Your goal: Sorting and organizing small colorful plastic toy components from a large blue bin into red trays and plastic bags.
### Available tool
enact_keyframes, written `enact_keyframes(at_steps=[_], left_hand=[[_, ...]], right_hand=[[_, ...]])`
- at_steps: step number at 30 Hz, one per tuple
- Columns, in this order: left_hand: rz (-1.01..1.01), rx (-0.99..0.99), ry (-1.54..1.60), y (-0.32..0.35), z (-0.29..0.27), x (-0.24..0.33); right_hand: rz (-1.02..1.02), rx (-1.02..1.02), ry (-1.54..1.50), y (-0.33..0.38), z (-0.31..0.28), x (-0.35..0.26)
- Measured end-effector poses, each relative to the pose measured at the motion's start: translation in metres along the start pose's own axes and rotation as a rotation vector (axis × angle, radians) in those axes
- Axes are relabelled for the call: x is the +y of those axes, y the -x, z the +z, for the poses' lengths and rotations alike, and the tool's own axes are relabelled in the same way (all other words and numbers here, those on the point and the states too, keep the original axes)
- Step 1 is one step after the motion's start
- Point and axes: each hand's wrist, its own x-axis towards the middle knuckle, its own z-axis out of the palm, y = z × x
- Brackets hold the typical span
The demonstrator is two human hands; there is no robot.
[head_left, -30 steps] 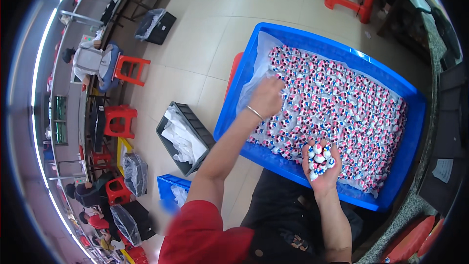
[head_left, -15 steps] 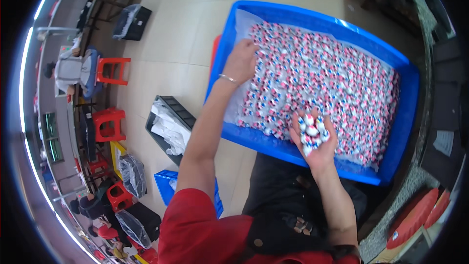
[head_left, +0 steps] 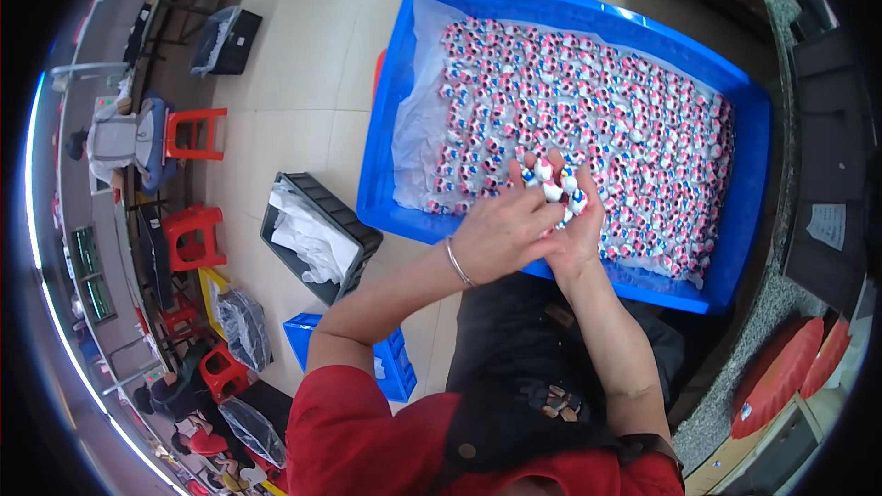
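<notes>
Nearest, the right hand point(head_left: 579, 237) is turned palm up and loosely cupped around a handful of small, glossy white figurines with pink and blue patches point(head_left: 551, 191). Over it, from about 8 o'clock, the left hand point(head_left: 507, 233) is placed with its fingers bent; whether a figurine is pinched by them cannot be told, as their tips are not clearly shown. The step in hand is judged to be the singling out of a figurine from the handful. By that reading, a light pinch on one figurine is called for, with the cupped palm held level so that the others are not spilled.

Just beyond, many more such figurines point(head_left: 643, 156) are spread close together on a thin white sheet point(head_left: 413, 119) inside a large blue plastic tray point(head_left: 661, 294). A strip of the sheet is seen at 10 o'clock; were a figurine to be set there, its neighbours would have to be left undisturbed. Farther off, at 9 o'clock, crumpled white sheets point(head_left: 317, 243) are contained in a dark grey plastic crate point(head_left: 347, 221), and well beyond it a red plastic stool point(head_left: 195, 117) is seen
</notes>
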Motion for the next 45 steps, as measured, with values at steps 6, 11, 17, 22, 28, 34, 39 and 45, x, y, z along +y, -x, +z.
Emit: enact_keyframes(at_steps=[6, 11, 17, 22, 28, 34, 39, 45], left_hand=[[-0.270, -0.017, 0.568, 0.006, 0.006, -0.010], [-0.432, 0.276, 1.175, 0.014, -0.004, -0.096], [-0.642, 0.217, 0.158, 0.006, -0.010, -0.173], [-0.393, 0.244, -0.257, 0.003, 0.013, -0.210], [-0.367, 0.309, -0.277, -0.009, -0.006, -0.147], [0.092, 0.230, 0.228, -0.031, -0.016, -0.056], [0.025, -0.038, 0.121, -0.024, -0.009, -0.055], [-0.041, -0.073, 0.296, -0.016, -0.013, -0.054]], right_hand=[[-0.039, 0.005, 0.017, 0.002, -0.009, -0.004], [0.069, 0.033, -0.123, 0.009, -0.008, -0.013], [0.106, 0.008, -0.171, 0.014, -0.008, -0.014], [0.116, -0.054, -0.142, 0.009, -0.006, -0.013], [0.126, -0.021, -0.114, 0.008, 0.005, -0.014], [0.152, 0.022, -0.021, 0.011, 0.004, -0.009], [0.172, 0.070, 0.052, 0.018, 0.009, 0.000], [0.199, 0.042, -0.001, 0.024, -0.007, 0.003]])
